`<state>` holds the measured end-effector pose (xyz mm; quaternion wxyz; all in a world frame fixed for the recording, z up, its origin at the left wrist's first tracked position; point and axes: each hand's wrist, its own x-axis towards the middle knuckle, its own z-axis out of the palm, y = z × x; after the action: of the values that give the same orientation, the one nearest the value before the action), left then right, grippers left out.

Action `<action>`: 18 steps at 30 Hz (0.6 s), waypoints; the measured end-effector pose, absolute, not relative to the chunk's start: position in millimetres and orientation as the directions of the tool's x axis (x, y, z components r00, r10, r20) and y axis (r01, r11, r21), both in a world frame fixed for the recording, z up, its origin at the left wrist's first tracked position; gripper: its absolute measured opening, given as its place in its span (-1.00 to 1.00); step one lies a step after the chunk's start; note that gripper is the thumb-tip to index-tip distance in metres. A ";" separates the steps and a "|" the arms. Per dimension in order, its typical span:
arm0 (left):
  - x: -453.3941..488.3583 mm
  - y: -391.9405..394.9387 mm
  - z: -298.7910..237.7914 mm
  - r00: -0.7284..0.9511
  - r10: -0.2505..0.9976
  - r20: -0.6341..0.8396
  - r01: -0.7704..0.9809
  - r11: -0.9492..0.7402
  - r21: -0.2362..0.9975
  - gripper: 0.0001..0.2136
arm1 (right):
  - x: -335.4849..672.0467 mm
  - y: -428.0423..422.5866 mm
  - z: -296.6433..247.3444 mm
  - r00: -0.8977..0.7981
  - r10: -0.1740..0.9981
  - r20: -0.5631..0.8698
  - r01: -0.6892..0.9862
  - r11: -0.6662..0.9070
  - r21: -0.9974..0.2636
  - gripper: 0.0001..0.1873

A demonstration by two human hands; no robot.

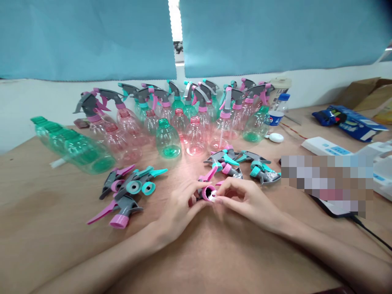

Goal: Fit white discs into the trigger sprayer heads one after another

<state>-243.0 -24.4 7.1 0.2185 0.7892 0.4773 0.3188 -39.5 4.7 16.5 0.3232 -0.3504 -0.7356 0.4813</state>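
My left hand (pixel 180 202) grips a grey and pink trigger sprayer head (pixel 208 191), its round pink collar facing me. At the collar's mouth, my right hand (pixel 245 198) pinches a small white part (pixel 213 196) between thumb and fingertips; whether it sits inside or just against the opening I cannot tell. Left of my hands lies a group of loose sprayer heads (pixel 124 210) in grey with pink or teal. Another group of sprayer heads (pixel 255 163) lies just beyond my right hand.
Behind stand several pink bottles (pixel 195 136) and green bottles (pixel 168 141), many topped with sprayers. Green bottles (pixel 82 151) stand in a row at left. To the right are a power strip (pixel 326 148), a blue packet (pixel 352 122) and a blurred-out device with a cable (pixel 372 230).
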 end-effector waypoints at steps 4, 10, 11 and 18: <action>-242.7 -24.3 7.7 0.343 0.887 0.307 0.624 -0.460 0.632 -0.73 | -40.4 4.6 17.0 -0.559 0.827 0.060 0.116 0.150 -0.982 -0.82; -242.6 -23.8 8.2 0.325 0.895 0.306 0.625 -0.446 0.640 -0.77 | -39.6 7.9 17.6 -0.550 0.835 -0.006 0.010 0.000 -1.000 -0.74; -242.6 -23.7 8.4 0.318 0.898 0.305 0.627 -0.440 0.643 -0.77 | -39.1 8.9 17.9 -0.551 0.835 -0.010 0.009 -0.006 -1.000 -0.75; -242.2 -24.4 11.9 0.318 0.902 0.293 0.627 -0.431 0.649 -0.75 | -36.8 10.2 23.7 -0.556 0.830 0.033 0.050 0.073 -0.996 -0.73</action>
<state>-242.2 -24.4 11.9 0.2143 0.7829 0.4882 0.3206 -36.8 10.2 23.7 0.3296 -0.3366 -0.6540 0.5919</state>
